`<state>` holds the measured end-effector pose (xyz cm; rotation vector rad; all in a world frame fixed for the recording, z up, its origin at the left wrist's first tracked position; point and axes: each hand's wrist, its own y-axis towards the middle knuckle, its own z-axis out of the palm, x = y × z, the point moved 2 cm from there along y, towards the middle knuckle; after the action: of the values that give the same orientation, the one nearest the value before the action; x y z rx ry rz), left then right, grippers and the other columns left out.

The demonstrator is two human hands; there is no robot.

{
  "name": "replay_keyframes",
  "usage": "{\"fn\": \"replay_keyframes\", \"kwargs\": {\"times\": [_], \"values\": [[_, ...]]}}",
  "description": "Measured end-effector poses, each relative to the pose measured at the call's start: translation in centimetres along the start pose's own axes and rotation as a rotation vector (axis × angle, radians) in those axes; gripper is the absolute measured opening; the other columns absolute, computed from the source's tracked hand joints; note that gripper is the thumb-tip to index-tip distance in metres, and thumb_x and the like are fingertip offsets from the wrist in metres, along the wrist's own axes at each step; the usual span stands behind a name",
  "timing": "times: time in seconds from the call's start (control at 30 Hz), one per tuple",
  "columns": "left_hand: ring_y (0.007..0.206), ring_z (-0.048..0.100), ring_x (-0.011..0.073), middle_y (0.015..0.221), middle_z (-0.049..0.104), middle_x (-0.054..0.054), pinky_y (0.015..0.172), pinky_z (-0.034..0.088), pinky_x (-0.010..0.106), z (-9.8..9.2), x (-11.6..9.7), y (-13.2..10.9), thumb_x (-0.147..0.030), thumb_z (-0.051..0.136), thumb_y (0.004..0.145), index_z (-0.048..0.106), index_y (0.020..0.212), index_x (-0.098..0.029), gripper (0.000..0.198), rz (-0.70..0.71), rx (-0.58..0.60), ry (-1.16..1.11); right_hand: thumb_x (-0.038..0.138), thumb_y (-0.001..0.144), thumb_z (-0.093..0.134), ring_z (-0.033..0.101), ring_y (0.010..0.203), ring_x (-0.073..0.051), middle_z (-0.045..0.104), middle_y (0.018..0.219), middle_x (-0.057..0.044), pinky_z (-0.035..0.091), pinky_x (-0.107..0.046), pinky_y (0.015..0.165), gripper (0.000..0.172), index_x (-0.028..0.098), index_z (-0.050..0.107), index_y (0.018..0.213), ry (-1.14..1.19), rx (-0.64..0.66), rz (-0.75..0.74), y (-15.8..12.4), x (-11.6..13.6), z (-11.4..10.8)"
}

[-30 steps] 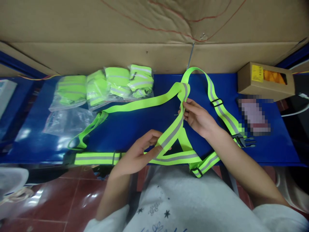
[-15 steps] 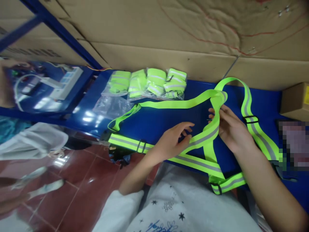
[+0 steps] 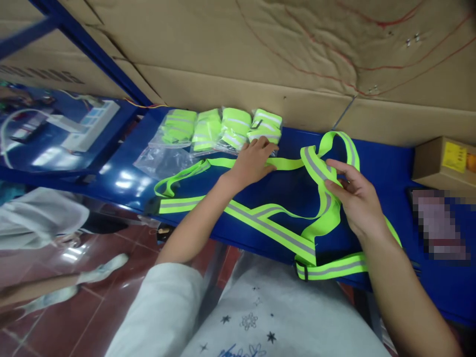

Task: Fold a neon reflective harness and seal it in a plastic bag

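A neon-yellow reflective strap vest [image 3: 275, 232] with grey stripes and black buckles lies spread along the blue table [image 3: 282, 191]. My right hand [image 3: 359, 201] pinches a raised, looped part of its straps between thumb and fingers. Over the vest's rear strap, my left hand [image 3: 251, 163] reaches with thumb and fingers apart, its fingertips close to the packed vests. Whether it touches the rear strap I cannot tell. Several folded vests in clear bags [image 3: 208, 130] sit in a row at the back of the table.
A cardboard wall [image 3: 223, 89] rises behind the table. At right are a small cardboard box [image 3: 427, 161] and a blurred-out flat object [image 3: 439, 223]. A white power strip [image 3: 91, 126] lies at left. Another person's legs and shoes [image 3: 104, 267] show below left.
My left hand has left the front straps and moved back toward the bagged vests. My right hand has closed on the looped straps, which have shifted left and twisted, stripe now facing up.
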<state>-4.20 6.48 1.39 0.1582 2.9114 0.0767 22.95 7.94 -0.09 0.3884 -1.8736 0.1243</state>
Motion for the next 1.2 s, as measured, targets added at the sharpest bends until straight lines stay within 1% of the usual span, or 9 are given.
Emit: {"fn": "replay_keyframes", "kwargs": {"times": [0.17,0.27,0.4,0.63,0.73,0.87,1.0,1.1,1.2], "values": [[0.102,0.066,0.0253,0.107,0.068,0.008,0.087,0.048,0.035,-0.2,0.3,-1.2,-0.013,0.062,0.088,0.067,0.102,-0.017,0.015,0.033,-0.011,-0.061,0.039,0.090,0.073,0.065,0.084,-0.018,0.068,0.129,-0.003,0.057,-0.033,0.068,0.045,0.036,0.066,0.135,-0.030,0.030,0.040,0.0,0.0,0.0],[0.087,0.064,0.0202,0.095,0.068,0.005,0.074,0.042,0.030,-1.6,0.6,-1.9,-0.006,0.054,0.086,0.064,0.095,-0.019,0.018,-0.096,-0.202,-0.049,0.037,0.092,0.069,0.059,0.072,-0.015,0.066,0.123,-0.004,0.053,-0.031,0.062,0.043,0.034,0.065,0.134,-0.105,0.028,0.047,0.0,0.0,0.1],[0.091,0.062,0.0197,0.106,0.066,0.006,0.075,0.040,0.031,-3.4,1.7,-2.4,-0.011,0.052,0.092,0.060,0.101,-0.020,0.016,-0.373,-0.482,0.023,0.036,0.093,0.065,0.056,0.072,-0.015,0.062,0.124,-0.007,0.052,-0.033,0.066,0.041,0.030,0.062,0.134,-0.231,0.000,-0.003,0.0,-0.2,0.4],[0.089,0.061,0.0219,0.103,0.067,0.007,0.072,0.036,0.033,-2.7,4.7,-1.6,-0.012,0.045,0.097,0.061,0.109,-0.021,0.022,-0.597,-0.311,0.145,0.033,0.094,0.062,0.056,0.065,-0.017,0.055,0.081,0.000,0.042,-0.030,0.058,0.037,0.023,0.056,0.129,-0.473,0.142,-0.014,-0.8,0.2,2.1],[0.085,0.055,0.0181,0.103,0.064,0.003,0.073,0.035,0.031,-2.8,6.0,-1.7,-0.014,0.045,0.099,0.059,0.108,-0.021,0.018,-0.637,-0.359,0.145,0.029,0.095,0.059,0.053,0.060,-0.018,0.049,0.070,0.003,0.037,-0.029,0.056,0.030,0.024,0.056,0.124,-0.529,0.133,-0.010,-0.9,0.6,2.1],[0.089,0.052,0.0158,0.099,0.059,0.000,0.078,0.036,0.029,-2.4,7.0,-1.7,-0.007,0.048,0.095,0.056,0.099,-0.020,0.015,-0.572,-0.412,0.052,0.031,0.096,0.055,0.054,0.058,-0.018,0.051,0.066,0.003,0.038,-0.030,0.057,0.034,0.023,0.055,0.129,-0.534,0.099,-0.042,-0.5,0.6,1.7],[0.092,0.058,0.0216,0.096,0.063,0.005,0.080,0.041,0.032,-2.2,6.5,-1.9,-0.009,0.052,0.090,0.059,0.094,-0.020,0.014,-0.410,-0.231,0.012,0.040,0.097,0.056,0.063,0.067,-0.021,0.065,0.079,-0.002,0.048,-0.033,0.061,0.045,0.021,0.052,0.137,-0.464,0.172,-0.035,-0.3,0.2,1.6],[0.091,0.063,0.0240,0.101,0.066,0.008,0.079,0.045,0.033,-3.8,4.5,-3.7,-0.015,0.051,0.092,0.063,0.100,-0.021,0.016,-0.385,-0.277,0.026,0.043,0.098,0.057,0.069,0.076,-0.022,0.072,0.091,-0.006,0.055,-0.035,0.069,0.046,0.021,0.055,0.138,-0.432,0.210,-0.044,-0.4,0.7,1.0],[0.099,0.066,0.0242,0.106,0.068,0.009,0.085,0.050,0.034,-5.3,0.8,-6.3,-0.020,0.048,0.098,0.064,0.107,-0.022,0.019,-0.333,-0.382,-0.003,0.040,0.100,0.056,0.072,0.088,-0.024,0.074,0.099,-0.007,0.059,-0.038,0.080,0.039,0.022,0.060,0.134,-0.469,0.172,-0.132,-0.8,1.9,-0.5]]}}
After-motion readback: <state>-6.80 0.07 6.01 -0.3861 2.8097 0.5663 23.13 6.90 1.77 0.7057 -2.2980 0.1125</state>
